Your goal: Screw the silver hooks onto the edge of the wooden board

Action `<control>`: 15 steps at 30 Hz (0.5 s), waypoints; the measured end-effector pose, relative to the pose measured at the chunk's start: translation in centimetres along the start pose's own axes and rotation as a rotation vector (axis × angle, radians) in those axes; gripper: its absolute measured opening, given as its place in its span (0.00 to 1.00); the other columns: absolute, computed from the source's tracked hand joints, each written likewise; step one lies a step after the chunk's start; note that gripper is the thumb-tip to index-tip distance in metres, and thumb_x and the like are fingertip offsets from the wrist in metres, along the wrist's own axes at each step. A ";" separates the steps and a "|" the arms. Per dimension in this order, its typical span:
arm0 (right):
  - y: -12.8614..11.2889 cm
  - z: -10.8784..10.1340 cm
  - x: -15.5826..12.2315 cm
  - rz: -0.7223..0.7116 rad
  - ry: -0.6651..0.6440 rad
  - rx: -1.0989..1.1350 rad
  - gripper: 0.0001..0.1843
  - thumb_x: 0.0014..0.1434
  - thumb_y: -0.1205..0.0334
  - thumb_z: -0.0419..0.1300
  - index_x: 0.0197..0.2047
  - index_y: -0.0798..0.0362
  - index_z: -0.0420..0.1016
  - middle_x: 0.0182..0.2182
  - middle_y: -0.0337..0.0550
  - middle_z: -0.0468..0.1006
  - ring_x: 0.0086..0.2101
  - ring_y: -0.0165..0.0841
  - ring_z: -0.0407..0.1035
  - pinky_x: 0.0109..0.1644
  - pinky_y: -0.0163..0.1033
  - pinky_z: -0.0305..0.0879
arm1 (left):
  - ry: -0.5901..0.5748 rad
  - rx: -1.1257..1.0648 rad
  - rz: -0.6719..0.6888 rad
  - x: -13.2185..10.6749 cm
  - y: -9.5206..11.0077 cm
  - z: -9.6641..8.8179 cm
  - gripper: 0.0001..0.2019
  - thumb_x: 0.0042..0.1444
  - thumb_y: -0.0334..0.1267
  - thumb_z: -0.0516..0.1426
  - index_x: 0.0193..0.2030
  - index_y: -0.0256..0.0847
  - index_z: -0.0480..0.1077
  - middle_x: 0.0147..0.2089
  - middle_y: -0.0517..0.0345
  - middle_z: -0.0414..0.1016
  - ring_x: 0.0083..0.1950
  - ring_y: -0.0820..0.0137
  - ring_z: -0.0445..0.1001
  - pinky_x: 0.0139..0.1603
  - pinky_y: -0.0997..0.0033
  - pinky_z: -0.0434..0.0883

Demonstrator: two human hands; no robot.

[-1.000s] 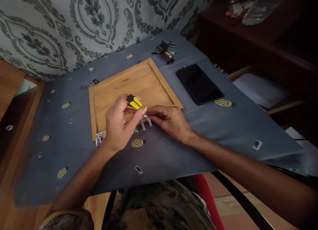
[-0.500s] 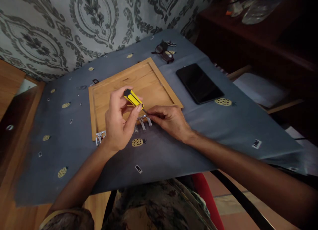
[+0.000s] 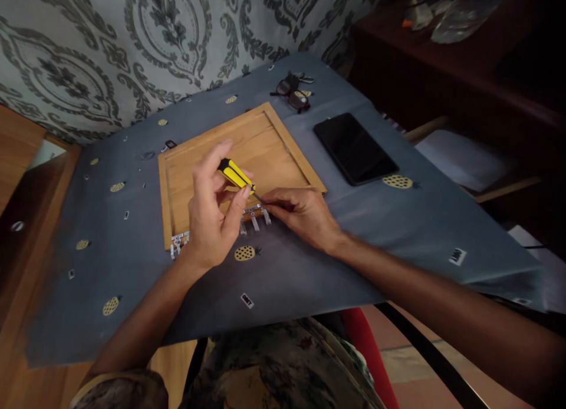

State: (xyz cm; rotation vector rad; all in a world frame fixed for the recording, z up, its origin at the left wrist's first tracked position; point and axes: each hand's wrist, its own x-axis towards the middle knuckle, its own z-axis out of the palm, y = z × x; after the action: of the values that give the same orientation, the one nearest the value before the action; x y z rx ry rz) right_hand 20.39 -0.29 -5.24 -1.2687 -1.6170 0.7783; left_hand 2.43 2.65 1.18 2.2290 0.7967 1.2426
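Pale grey wall covering or curtain w/ dark floral print (image 3: 88,43) fills the bkgd; in front, a table under a blue-grey pineapple-print cloth (image 3: 309,285), w/ dark reddish-brown furniture (image 3: 375,49) off to the R. On the cloth, approx. mid-table, lies a flat light-brown wooden panel w/ raised frame (image 3: 294,144), set at a slant, near edge toward the person. Black flat rectangular tablet or phone (image 3: 356,149) lies just R of it, screen up. L hand (image 3: 210,214) is over the panel's near part, thumb & fingers closed on the handle of a yellow-and-black screwdriver (image 3: 236,175), index finger raised; R hand (image 3: 307,217) is at the near edge, fingertips pinched together by the shaft's lower end, can't tell if on the shaft or some small part. Hands are close, w/ the tool btwn. Dark-framed glasses (image 3: 299,102) lie beyond the panel, far side. Screwdriver is tilted, shaft down toward a silver metal bracket (image 3: 253,214) on the near edge; 2nd silver bracket (image 3: 178,241) sits at the near L corner, partly behind the L hand.
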 end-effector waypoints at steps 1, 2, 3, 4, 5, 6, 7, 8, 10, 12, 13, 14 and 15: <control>0.0 0.0 0.0 -0.006 -0.002 -0.006 0.09 0.61 0.66 0.61 0.40 0.51 0.84 0.34 0.41 0.85 0.33 0.32 0.77 0.39 0.37 0.70 | -0.010 0.018 0.009 0.0 0.0 0.0 0.26 0.66 0.36 0.56 0.68 0.48 0.53 0.54 0.52 0.75 0.51 0.68 0.79 0.46 0.71 0.82; -0.1 -0.1 0.0 -0.011 -0.006 -0.011 0.09 0.61 0.66 0.61 0.40 0.51 0.84 0.34 0.41 0.85 0.32 0.32 0.77 0.39 0.37 0.70 | -0.019 0.038 0.015 0.0 0.0 -0.1 0.25 0.67 0.36 0.55 0.68 0.49 0.54 0.57 0.51 0.73 0.52 0.68 0.79 0.46 0.71 0.82; -0.1 -0.1 0.0 -0.016 -0.010 -0.014 0.09 0.61 0.67 0.61 0.40 0.51 0.84 0.34 0.40 0.85 0.33 0.32 0.77 0.39 0.37 0.70 | -0.024 0.055 0.019 0.0 0.0 -0.1 0.24 0.67 0.37 0.55 0.67 0.49 0.54 0.59 0.51 0.72 0.52 0.68 0.78 0.47 0.71 0.82; -0.1 -0.1 0.0 -0.019 -0.013 -0.014 0.09 0.61 0.67 0.61 0.40 0.51 0.84 0.34 0.40 0.85 0.33 0.32 0.77 0.39 0.37 0.70 | -0.025 0.066 0.021 0.1 0.0 -0.1 0.24 0.67 0.37 0.56 0.67 0.49 0.55 0.60 0.50 0.71 0.52 0.69 0.79 0.47 0.72 0.81; -0.1 -0.1 0.0 -0.019 -0.015 -0.009 0.09 0.61 0.67 0.61 0.41 0.50 0.84 0.34 0.40 0.85 0.34 0.32 0.78 0.40 0.37 0.70 | -0.023 0.073 0.024 0.1 0.1 -0.1 0.25 0.66 0.37 0.57 0.67 0.48 0.55 0.60 0.50 0.71 0.51 0.69 0.79 0.48 0.72 0.81; -0.1 0.0 0.0 -0.017 -0.017 -0.002 0.10 0.61 0.67 0.61 0.41 0.50 0.84 0.35 0.40 0.85 0.35 0.33 0.78 0.40 0.38 0.70 | -0.015 0.080 0.031 0.1 0.1 0.0 0.26 0.65 0.37 0.58 0.67 0.48 0.55 0.59 0.50 0.71 0.50 0.70 0.79 0.48 0.72 0.81; -0.1 0.0 0.0 -0.014 -0.019 0.006 0.10 0.62 0.67 0.60 0.41 0.50 0.84 0.35 0.41 0.85 0.36 0.34 0.78 0.41 0.38 0.71 | -0.007 0.097 0.043 0.2 0.0 0.0 0.27 0.64 0.37 0.59 0.67 0.48 0.55 0.59 0.50 0.71 0.50 0.70 0.79 0.48 0.73 0.81; -0.1 0.0 0.0 -0.010 -0.021 0.014 0.10 0.62 0.67 0.60 0.42 0.49 0.84 0.36 0.41 0.85 0.37 0.34 0.79 0.42 0.39 0.71 | 0.003 0.124 0.063 0.2 0.0 0.1 0.28 0.63 0.37 0.60 0.67 0.48 0.55 0.60 0.50 0.70 0.50 0.70 0.79 0.47 0.73 0.81; 0.0 0.0 0.0 -0.001 -0.029 0.026 0.11 0.62 0.67 0.60 0.43 0.50 0.84 0.38 0.42 0.86 0.39 0.35 0.79 0.44 0.40 0.72 | 0.025 0.200 0.122 0.2 -0.1 0.2 0.29 0.62 0.37 0.61 0.67 0.48 0.56 0.63 0.50 0.69 0.54 0.68 0.78 0.46 0.75 0.81; 0.0 0.1 0.0 0.006 -0.038 0.037 0.11 0.63 0.66 0.60 0.43 0.50 0.83 0.38 0.42 0.85 0.39 0.36 0.79 0.45 0.40 0.72 | 0.035 0.264 0.173 0.3 -0.2 0.2 0.29 0.62 0.36 0.61 0.67 0.48 0.55 0.64 0.50 0.68 0.58 0.65 0.76 0.45 0.76 0.81; 0.0 0.1 0.0 0.009 -0.039 0.041 0.11 0.63 0.66 0.59 0.43 0.50 0.83 0.38 0.42 0.85 0.39 0.36 0.79 0.46 0.40 0.72 | 0.033 0.283 0.191 0.3 -0.2 0.2 0.29 0.63 0.36 0.60 0.68 0.48 0.55 0.64 0.50 0.68 0.59 0.65 0.76 0.45 0.76 0.80; 0.0 0.0 0.0 0.012 -0.038 0.043 0.11 0.63 0.66 0.59 0.43 0.50 0.83 0.38 0.42 0.85 0.39 0.36 0.79 0.45 0.40 0.72 | 0.029 0.294 0.204 0.3 -0.3 0.3 0.28 0.64 0.36 0.59 0.68 0.48 0.54 0.64 0.49 0.67 0.58 0.65 0.76 0.45 0.75 0.80; -0.1 0.0 0.0 0.014 -0.038 0.040 0.10 0.63 0.66 0.59 0.43 0.50 0.83 0.38 0.42 0.85 0.39 0.35 0.79 0.45 0.39 0.72 | 0.020 0.301 0.212 0.3 -0.3 0.2 0.28 0.65 0.36 0.58 0.68 0.48 0.54 0.64 0.49 0.68 0.56 0.66 0.77 0.46 0.74 0.80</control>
State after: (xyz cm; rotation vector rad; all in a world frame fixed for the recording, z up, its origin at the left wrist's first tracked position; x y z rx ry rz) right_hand 20.33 -0.29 -5.21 -1.2446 -1.6162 0.8441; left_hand 2.66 3.03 1.02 2.6036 0.8175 1.3150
